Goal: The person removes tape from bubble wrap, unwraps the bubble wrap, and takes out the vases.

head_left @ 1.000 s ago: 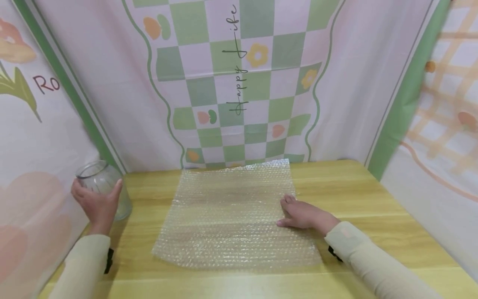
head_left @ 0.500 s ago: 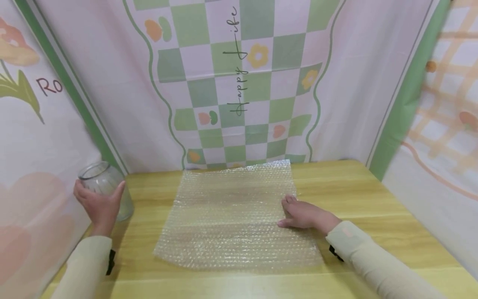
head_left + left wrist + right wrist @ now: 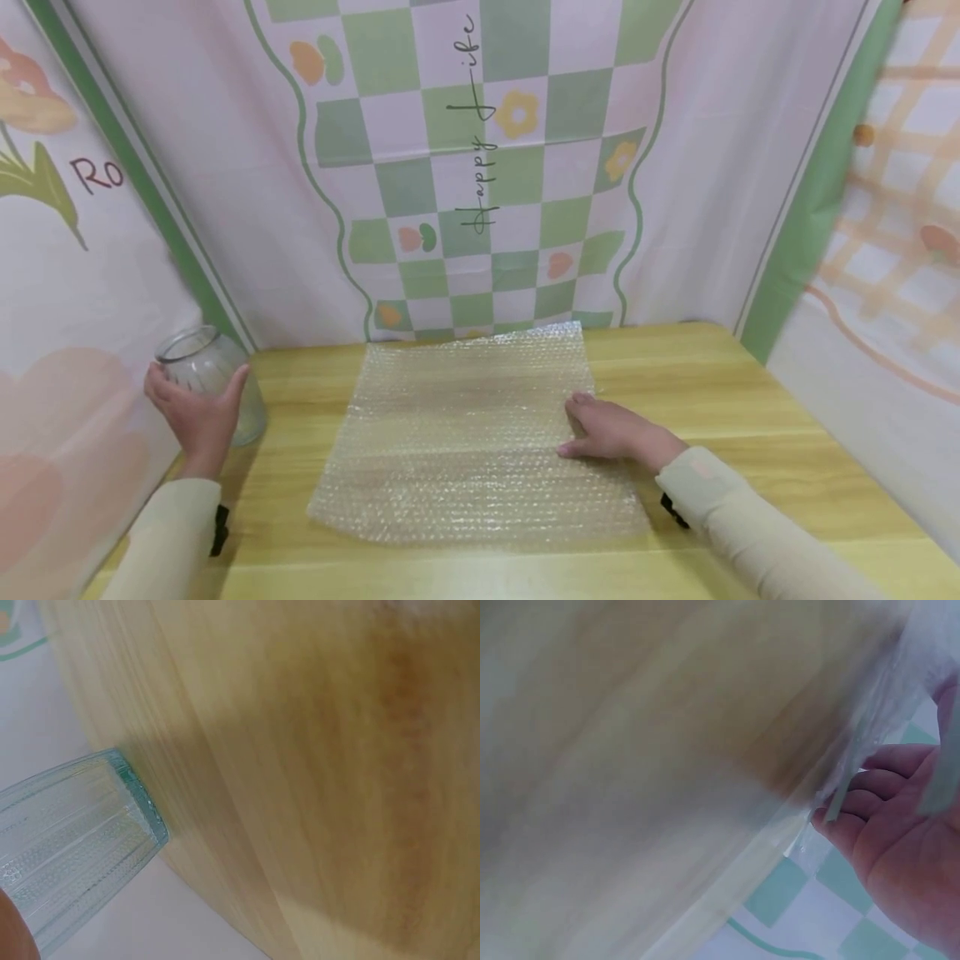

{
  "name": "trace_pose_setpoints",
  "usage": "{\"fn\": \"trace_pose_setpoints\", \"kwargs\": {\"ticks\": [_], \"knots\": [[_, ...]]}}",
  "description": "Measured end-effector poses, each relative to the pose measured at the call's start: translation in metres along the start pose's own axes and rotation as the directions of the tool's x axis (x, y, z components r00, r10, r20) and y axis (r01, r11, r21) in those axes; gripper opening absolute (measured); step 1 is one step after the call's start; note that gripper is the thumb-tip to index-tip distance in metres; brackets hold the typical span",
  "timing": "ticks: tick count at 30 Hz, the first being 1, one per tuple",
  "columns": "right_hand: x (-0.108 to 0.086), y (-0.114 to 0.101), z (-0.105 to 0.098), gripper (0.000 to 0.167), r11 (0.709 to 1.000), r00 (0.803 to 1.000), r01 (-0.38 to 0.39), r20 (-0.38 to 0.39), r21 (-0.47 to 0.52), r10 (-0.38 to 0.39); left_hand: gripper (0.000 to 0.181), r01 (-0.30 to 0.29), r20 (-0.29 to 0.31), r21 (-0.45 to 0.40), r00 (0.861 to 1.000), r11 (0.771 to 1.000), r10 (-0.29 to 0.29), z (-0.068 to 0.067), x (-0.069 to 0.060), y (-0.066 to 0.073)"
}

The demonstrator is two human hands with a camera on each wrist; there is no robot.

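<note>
A ribbed clear glass jar [image 3: 206,367] stands upright at the left side of the table, its mouth uncovered. My left hand [image 3: 197,417] holds it from the near side, thumb on the right and fingers round the left. The left wrist view shows the lower part and base of the jar [image 3: 82,832], with a bit of a finger at the edge. A sheet of clear bubble wrap [image 3: 472,442] lies spread over the middle of the table. On its right edge rests my right hand [image 3: 607,429], fingers relaxed. In the right wrist view those fingertips touch the bubble wrap [image 3: 889,697].
Light wood-grain table [image 3: 720,400] lies under everything. A printed curtain [image 3: 517,200] with green checks hangs directly behind its back edge. Cloth hangings [image 3: 60,333] close off the left side, near the jar, and more cloth hangs at the right.
</note>
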State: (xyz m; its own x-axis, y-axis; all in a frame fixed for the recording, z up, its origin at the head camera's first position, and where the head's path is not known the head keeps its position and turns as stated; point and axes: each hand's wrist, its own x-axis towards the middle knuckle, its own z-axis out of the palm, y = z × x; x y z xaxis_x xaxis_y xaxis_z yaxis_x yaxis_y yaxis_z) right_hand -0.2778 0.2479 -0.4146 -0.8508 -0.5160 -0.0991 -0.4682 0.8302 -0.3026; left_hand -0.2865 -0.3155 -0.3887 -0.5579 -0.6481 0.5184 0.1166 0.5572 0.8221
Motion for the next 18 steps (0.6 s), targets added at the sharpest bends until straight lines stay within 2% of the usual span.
{"fn": "trace_pose_setpoints", "kwargs": {"ticks": [10,16,18], "knots": [[0.002,-0.003,-0.001,0.096,1.0,1.0,0.001,-0.023,-0.004,-0.001,0.114,0.004,-0.02,-0.007,1.0,1.0,-0.004,-0.008,0.004,0.004],[0.003,-0.004,0.0,0.094,1.0,1.0,0.005,-0.026,-0.022,-0.005,0.114,0.0,-0.023,-0.02,1.0,1.0,0.0,-0.012,0.007,0.014],[0.004,-0.004,0.001,0.093,1.0,1.0,0.005,-0.025,-0.027,-0.006,0.114,-0.02,-0.026,-0.022,0.999,1.0,0.019,-0.012,0.007,0.017]]}}
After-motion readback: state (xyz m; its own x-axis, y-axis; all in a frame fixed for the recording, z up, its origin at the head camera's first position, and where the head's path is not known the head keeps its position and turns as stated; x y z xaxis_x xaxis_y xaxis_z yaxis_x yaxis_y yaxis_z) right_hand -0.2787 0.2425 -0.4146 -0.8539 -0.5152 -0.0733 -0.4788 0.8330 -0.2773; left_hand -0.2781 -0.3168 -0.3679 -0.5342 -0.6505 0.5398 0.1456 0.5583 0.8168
